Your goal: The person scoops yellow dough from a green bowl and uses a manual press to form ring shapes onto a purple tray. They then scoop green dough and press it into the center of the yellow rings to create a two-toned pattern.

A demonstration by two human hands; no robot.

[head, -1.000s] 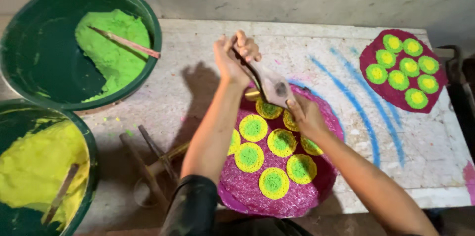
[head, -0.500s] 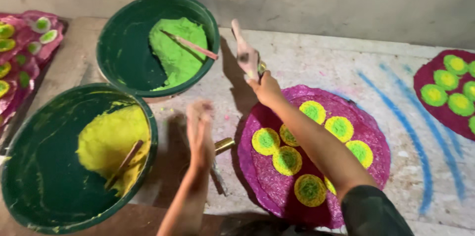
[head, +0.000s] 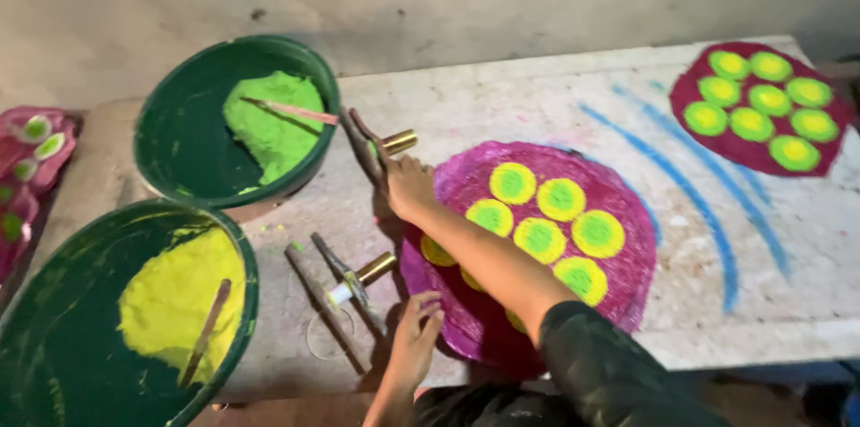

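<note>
Two hands I see working at one round magenta disc [head: 627, 275] in the frame's centre, on a pale table [head: 502, 109], carrying seven yellow spots with green middles. My right hand [head: 405, 183] closes around a brass-tipped stick tool [head: 381, 145] just left of it. My left hand [head: 414, 337], fingers loosely open, touches the disc's lower left edge.

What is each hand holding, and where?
The right hand grips a brass-tipped wooden tool mid-handle; the left hand holds nothing, touching the purple disc's edge.

Hands [head: 408, 183] beside magenta disc [head: 627, 248]
</note>
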